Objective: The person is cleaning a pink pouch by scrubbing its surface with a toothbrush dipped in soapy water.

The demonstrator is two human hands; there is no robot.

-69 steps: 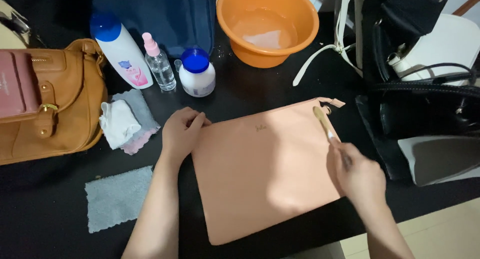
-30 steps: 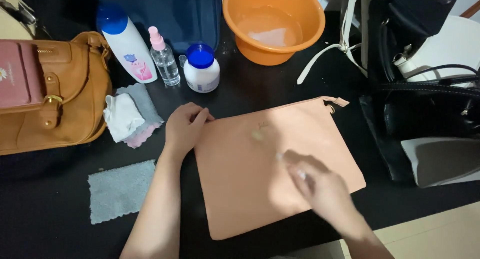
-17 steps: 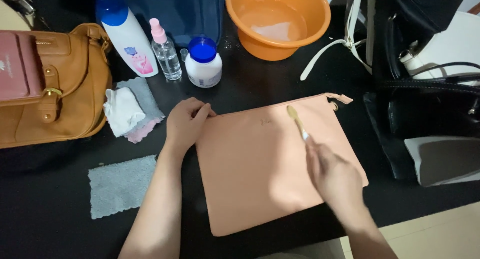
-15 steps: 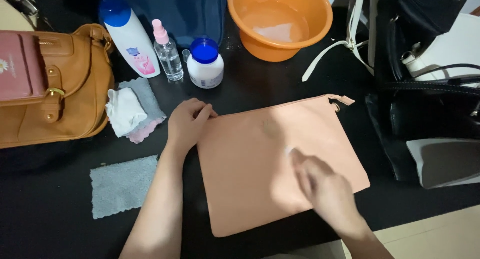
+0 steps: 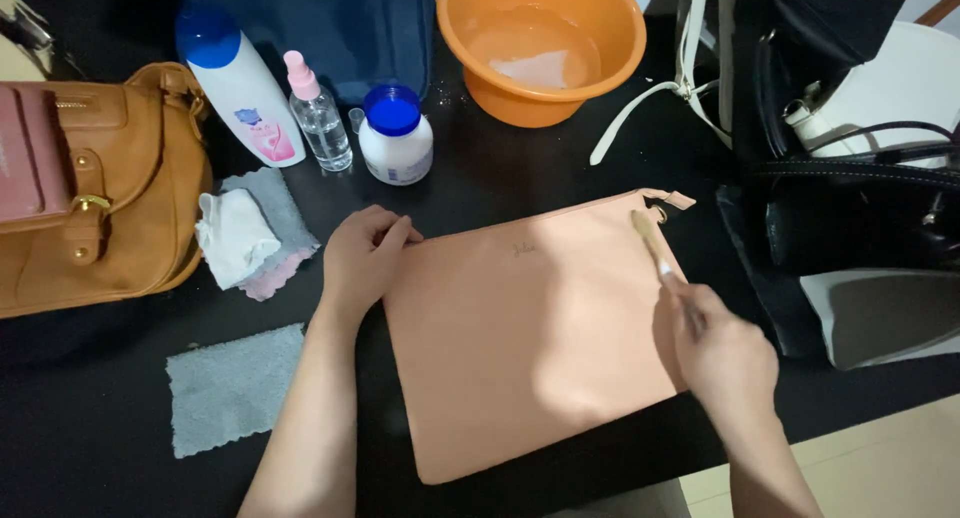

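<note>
A flat peach-pink leather pouch (image 5: 520, 338) lies on the black table (image 5: 100, 398). My left hand (image 5: 362, 255) presses down on its upper left corner, fingers together. My right hand (image 5: 722, 353) grips a small brush (image 5: 650, 244) by the handle. The brush head rests on the pouch near its upper right corner, beside the zipper tab.
An orange basin (image 5: 545, 43) with water stands at the back. A white bottle (image 5: 240, 83), a small spray bottle (image 5: 318, 113) and a blue-capped jar (image 5: 396, 135) stand left of it. A tan handbag (image 5: 95, 188), folded cloths (image 5: 250, 233), a grey cloth (image 5: 232, 386) and black bags (image 5: 850, 178) surround the pouch.
My right hand has swept the brush back and forth over the pouch and now holds it at the upper right corner. My left hand has stayed on the upper left corner.
</note>
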